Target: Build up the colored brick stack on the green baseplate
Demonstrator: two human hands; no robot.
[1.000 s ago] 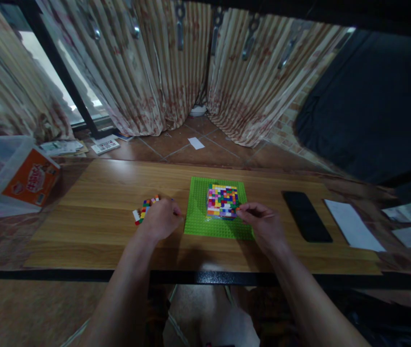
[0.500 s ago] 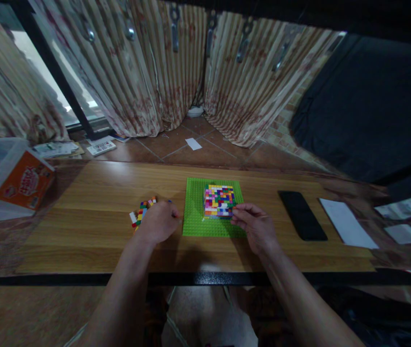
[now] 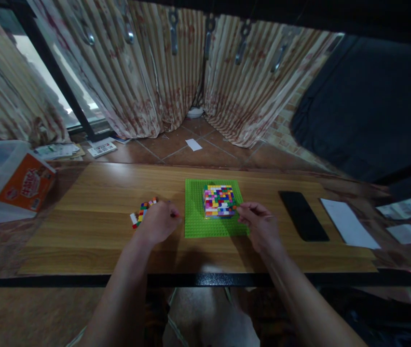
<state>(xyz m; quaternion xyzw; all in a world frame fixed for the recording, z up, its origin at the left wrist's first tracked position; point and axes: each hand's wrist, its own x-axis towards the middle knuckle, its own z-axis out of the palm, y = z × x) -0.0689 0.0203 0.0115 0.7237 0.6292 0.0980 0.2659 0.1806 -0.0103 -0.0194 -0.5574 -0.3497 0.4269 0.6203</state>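
Observation:
A block built of many coloured toy bricks (image 3: 219, 201) stands on a green baseplate (image 3: 194, 217). At its right side, my right hand (image 3: 258, 221) is closed in a pinch, with a small orange brick (image 3: 235, 207) at the fingertips, close against the block. My left hand (image 3: 160, 221) is closed to the left of the baseplate, above the table. Its fingertips are partly hidden, and whatever they hold is too small to make out. Loose coloured bricks (image 3: 143, 210) lie just beyond and left of that hand, partly covered by it.
The wooden table (image 3: 93, 231) has a dark front edge. A black phone-like slab (image 3: 303, 216) and white paper (image 3: 348, 222) lie to the right. A clear plastic bin with an orange label (image 3: 26, 182) stands at far left. Curtains (image 3: 176, 82) hang behind.
My right hand has drawn slightly right, away from the built block. My left hand stays almost where it was. The whole view has shifted very slightly.

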